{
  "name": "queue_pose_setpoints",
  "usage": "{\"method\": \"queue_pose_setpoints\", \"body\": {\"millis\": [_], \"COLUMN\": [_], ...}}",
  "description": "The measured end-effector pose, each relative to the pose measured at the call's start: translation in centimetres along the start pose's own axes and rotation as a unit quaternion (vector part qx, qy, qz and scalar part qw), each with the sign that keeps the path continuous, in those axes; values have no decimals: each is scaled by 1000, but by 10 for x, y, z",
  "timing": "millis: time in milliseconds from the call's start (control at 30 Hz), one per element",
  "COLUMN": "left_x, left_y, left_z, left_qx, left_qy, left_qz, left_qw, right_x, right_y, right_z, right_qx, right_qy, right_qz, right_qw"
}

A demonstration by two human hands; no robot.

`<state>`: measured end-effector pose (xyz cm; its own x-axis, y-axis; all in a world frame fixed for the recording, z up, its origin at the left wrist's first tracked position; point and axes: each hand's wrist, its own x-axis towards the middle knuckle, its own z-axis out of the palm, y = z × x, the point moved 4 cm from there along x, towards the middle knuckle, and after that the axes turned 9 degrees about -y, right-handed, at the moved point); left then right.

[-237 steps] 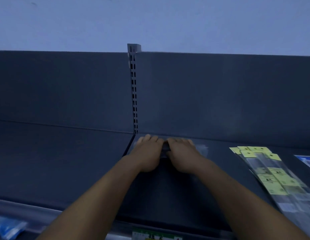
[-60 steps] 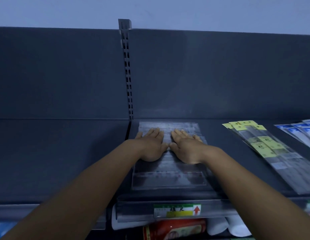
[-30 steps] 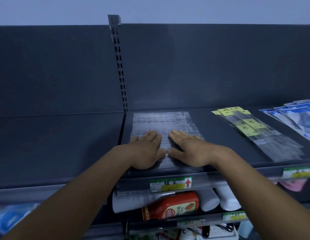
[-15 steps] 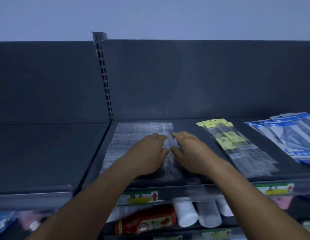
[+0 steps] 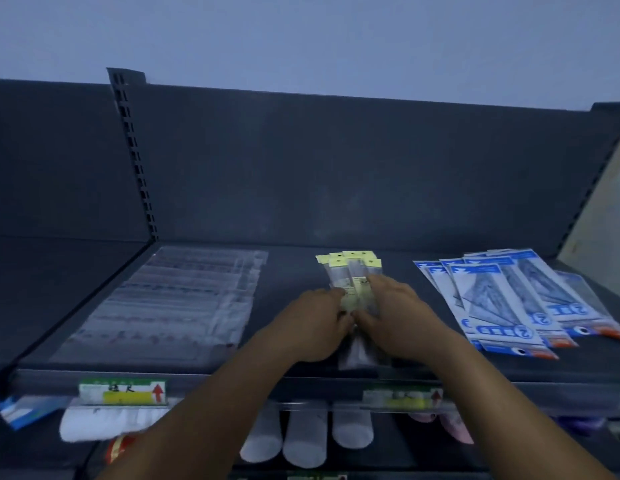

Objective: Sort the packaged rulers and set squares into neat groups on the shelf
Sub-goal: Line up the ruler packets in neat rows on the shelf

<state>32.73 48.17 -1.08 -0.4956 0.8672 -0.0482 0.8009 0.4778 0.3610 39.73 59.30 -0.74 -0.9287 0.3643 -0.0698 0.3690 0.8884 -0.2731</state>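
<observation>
On the dark shelf [image 5: 288,271] lie three groups. A flat stack of clear ruler packs [image 5: 173,303] sits at the left. In the middle is a narrow bundle of yellow-tagged ruler packs [image 5: 352,271], squeezed between both hands. My left hand [image 5: 315,323] presses its left side and my right hand [image 5: 395,313] its right side, fingers curled round the bundle. The bundle's lower half is mostly hidden by the hands. Blue and white set square packs [image 5: 509,299] fan out at the right.
A slotted upright [image 5: 135,161] divides the back panel at the left. Price labels [image 5: 123,393] sit on the shelf's front rail. Below hang white rolled items [image 5: 305,438] and a red bottle [image 5: 120,448]. A beige panel [image 5: 599,223] closes the right end.
Both hands left the clear ruler stack and moved right onto the yellow-tagged bundle, which now lies straighter. The view shifted right, showing the whole blue fan.
</observation>
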Motion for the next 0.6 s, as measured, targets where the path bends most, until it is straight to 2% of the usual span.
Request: {"method": "queue_pose_setpoints", "body": {"millis": [267, 367, 500, 600], "left_x": [8, 10, 15, 20], "left_y": [8, 6, 8, 8], "left_z": [8, 7, 7, 7], "left_qx": [-38, -37, -3, 15], "left_qy": [-14, -39, -8, -25], "left_qz": [-30, -26, -36, -22], "left_qw": [999, 998, 999, 999], "right_x": [12, 12, 11, 11], "right_y": [23, 22, 11, 9], "right_z": [11, 10, 4, -6], "right_qx": [108, 90, 107, 102], "right_qy": [-71, -74, -69, -62], "right_qz": [68, 62, 36, 59], "right_qw": [989, 991, 991, 991]}}
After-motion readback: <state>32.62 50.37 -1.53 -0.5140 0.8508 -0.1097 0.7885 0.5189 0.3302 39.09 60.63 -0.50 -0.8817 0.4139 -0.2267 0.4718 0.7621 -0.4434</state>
